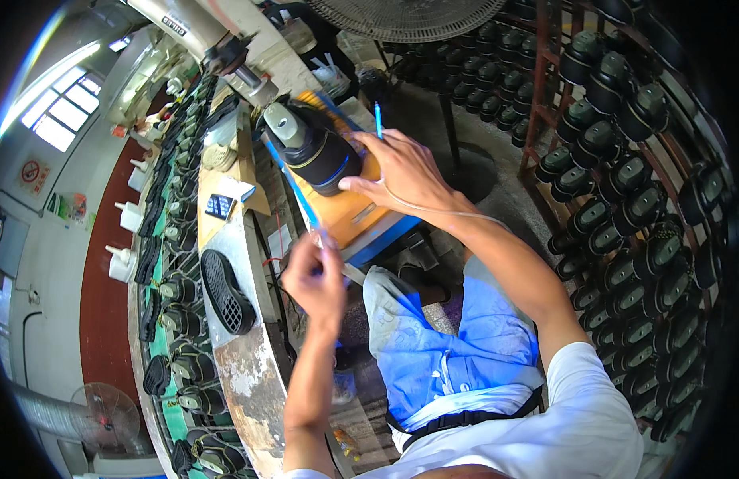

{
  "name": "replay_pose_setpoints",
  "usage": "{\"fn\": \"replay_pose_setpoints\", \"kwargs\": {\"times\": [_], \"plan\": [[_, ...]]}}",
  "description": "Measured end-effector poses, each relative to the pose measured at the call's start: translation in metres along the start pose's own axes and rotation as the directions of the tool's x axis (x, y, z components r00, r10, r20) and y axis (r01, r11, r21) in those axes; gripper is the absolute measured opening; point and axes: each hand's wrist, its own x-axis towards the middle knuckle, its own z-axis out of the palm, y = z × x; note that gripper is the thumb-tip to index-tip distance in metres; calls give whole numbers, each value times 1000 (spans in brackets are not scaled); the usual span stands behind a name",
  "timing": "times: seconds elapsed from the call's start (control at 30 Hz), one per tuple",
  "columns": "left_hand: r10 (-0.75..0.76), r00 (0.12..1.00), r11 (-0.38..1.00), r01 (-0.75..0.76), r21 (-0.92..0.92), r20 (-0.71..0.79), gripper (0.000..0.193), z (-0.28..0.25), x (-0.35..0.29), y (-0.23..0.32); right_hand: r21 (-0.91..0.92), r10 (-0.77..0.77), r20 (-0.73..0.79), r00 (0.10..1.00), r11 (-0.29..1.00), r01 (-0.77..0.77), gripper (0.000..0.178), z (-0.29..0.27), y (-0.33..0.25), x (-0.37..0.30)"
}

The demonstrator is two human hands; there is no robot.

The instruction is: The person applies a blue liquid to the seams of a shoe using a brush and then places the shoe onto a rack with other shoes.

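A black shoe upper on a grey-green last (pixel 310 148) rests on an orange wooden block with blue edges, below a machine's metal head (pixel 262 89). A blue line runs across its toe. My right hand (pixel 405 172) grips the toe, with the thumb on the near side and the fingers on the far side. A thin blue stick (pixel 378 120) rises by those fingers; I cannot tell whether they hold it. My left hand (pixel 314 275), nearer me and left of the block, is closed and partly blurred. Whatever its fingertips pinch cannot be made out.
At left, a worn bench carries a black sole (pixel 226 291) and a small dark blue packet (pixel 219 206). Beyond it runs a green line (pixel 174 419) of shoes and soles, with white bottles (pixel 122 263). Racks of lasted shoes (pixel 617 215) fill the right; a large fan (pixel 409 17) stands ahead.
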Motion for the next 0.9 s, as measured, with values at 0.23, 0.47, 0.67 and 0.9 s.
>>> {"fn": "replay_pose_setpoints", "kwargs": {"times": [0.23,0.47,0.67,0.9], "plan": [[97,871,908,-276,316,482,94,-3,219,-19,-74,189,74,979,980,-184,105,28,40,40],[-39,877,987,-42,156,480,82,18,231,-3,73,210,228,951,970,-232,107,11,72,71],[212,945,977,-210,-37,250,83,24,193,40,-10,236,142,962,972,-237,103,32,71,62],[584,547,769,-610,-192,600,78,52,152,168,919,192,248,949,264,-294,113,-83,48,-27]]}}
